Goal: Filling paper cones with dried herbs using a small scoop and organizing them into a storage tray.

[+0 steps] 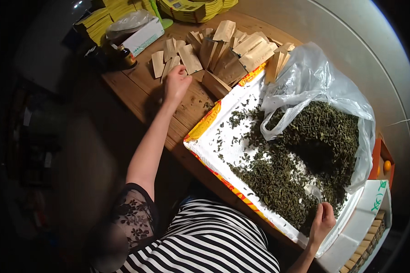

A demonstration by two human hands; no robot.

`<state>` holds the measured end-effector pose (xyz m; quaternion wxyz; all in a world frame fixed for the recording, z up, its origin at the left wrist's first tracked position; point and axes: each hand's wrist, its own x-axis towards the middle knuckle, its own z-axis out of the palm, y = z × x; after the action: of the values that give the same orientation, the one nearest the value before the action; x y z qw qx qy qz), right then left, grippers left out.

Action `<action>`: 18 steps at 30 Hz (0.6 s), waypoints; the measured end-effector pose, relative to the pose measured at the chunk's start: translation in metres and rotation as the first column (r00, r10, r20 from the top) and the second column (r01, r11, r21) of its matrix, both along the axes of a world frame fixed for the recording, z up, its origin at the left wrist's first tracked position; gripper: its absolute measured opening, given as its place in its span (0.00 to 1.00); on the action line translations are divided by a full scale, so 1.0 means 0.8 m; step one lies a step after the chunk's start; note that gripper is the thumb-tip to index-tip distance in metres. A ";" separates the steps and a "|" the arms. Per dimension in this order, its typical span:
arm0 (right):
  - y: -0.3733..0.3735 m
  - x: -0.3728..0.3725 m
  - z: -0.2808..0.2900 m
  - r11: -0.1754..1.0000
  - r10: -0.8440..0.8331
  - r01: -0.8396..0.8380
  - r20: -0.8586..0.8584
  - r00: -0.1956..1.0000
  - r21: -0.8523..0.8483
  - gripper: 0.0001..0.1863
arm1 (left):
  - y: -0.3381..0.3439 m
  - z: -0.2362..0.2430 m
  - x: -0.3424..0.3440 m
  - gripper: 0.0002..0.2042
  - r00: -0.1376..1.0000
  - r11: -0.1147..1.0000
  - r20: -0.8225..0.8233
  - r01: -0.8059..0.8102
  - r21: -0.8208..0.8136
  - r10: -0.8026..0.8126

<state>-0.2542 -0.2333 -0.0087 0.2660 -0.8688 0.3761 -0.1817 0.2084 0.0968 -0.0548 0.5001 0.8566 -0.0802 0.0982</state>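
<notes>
At the table's left part, my left hand point(178, 84) has its fingers closed at the edge of a small brown paper packet point(169, 68). Its fingertips are partly hidden. More brown packets point(190, 58) lie just beyond it. My right hand point(322, 221) grips a clear plastic scoop point(314, 193) by its handle. The scoop's bowl is down among dark dried leaves point(269, 182) that look like tea, spread in a white foam tray point(208, 145). From a large clear plastic bag point(323, 75) lying in the tray, a heap of the same leaves spills out.
Many packets point(248, 48) stand bunched behind the tray. A small dark bottle point(125, 56), a white box point(146, 36) and yellow stacks point(191, 10) are at the back left. On the right, a white container point(381, 193) holds rows of packets, beside a red box point(381, 152) with orange fruit.
</notes>
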 end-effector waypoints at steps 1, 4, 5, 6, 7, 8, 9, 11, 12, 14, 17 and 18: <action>-0.001 -0.001 -0.001 1.000 -0.019 0.019 -0.003 1.000 0.001 0.05 | -0.015 0.001 0.002 0.19 0.986 0.989 0.134 0.084 0.122 -0.100; -0.006 -0.009 -0.012 0.999 -0.040 0.040 -0.017 0.999 0.014 0.08 | -0.045 0.007 -0.009 0.23 0.874 0.913 0.336 0.243 0.327 -0.352; -0.002 -0.009 -0.014 0.998 -0.067 0.067 0.001 0.998 -0.010 0.08 | -0.055 0.015 -0.019 0.25 0.798 0.813 0.363 0.251 0.525 -0.481; 0.000 -0.010 -0.015 0.995 -0.094 0.095 0.020 0.995 -0.032 0.08 | -0.063 0.018 -0.023 0.27 0.712 0.678 0.357 0.226 0.700 -0.605; 0.002 -0.010 -0.014 0.994 -0.111 0.111 0.007 0.994 0.004 0.08 | -0.058 0.009 -0.022 0.30 0.687 0.625 0.347 0.200 0.754 -0.639; 0.005 -0.010 -0.014 0.995 -0.105 0.105 0.007 0.994 0.004 0.08 | -0.055 0.000 -0.019 0.30 0.691 0.626 0.346 0.196 0.755 -0.635; 0.007 -0.009 -0.014 0.995 -0.105 0.104 0.027 0.994 0.005 0.08 | -0.052 -0.008 -0.014 0.31 0.681 0.631 0.354 0.206 0.748 -0.641; 0.009 -0.007 -0.016 0.993 -0.116 0.116 0.048 0.992 0.003 0.08 | -0.055 -0.012 -0.005 0.31 0.663 0.636 0.364 0.222 0.739 -0.655; 0.010 -0.006 -0.017 0.994 -0.112 0.113 0.066 0.991 -0.002 0.08 | -0.053 -0.012 -0.001 0.31 0.656 0.632 0.351 0.251 0.733 -0.668; 0.011 -0.005 -0.018 0.993 -0.116 0.117 0.084 0.990 -0.008 0.08 | -0.055 -0.008 0.001 0.32 0.644 0.626 0.338 0.286 0.726 -0.686; 0.015 -0.001 -0.016 0.992 -0.127 0.125 0.087 0.988 0.034 0.08 | -0.053 -0.004 0.002 0.32 0.687 0.647 0.316 0.293 0.704 -0.655; 0.015 0.000 -0.017 0.994 -0.111 0.108 0.110 0.988 0.032 0.08 | -0.051 -0.004 0.004 0.32 0.688 0.654 0.303 0.326 0.683 -0.659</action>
<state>-0.2539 -0.2211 -0.0226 0.2874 -0.8318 0.4101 -0.2394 0.2114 0.0563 -0.0583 0.1792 0.8450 -0.4798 0.1539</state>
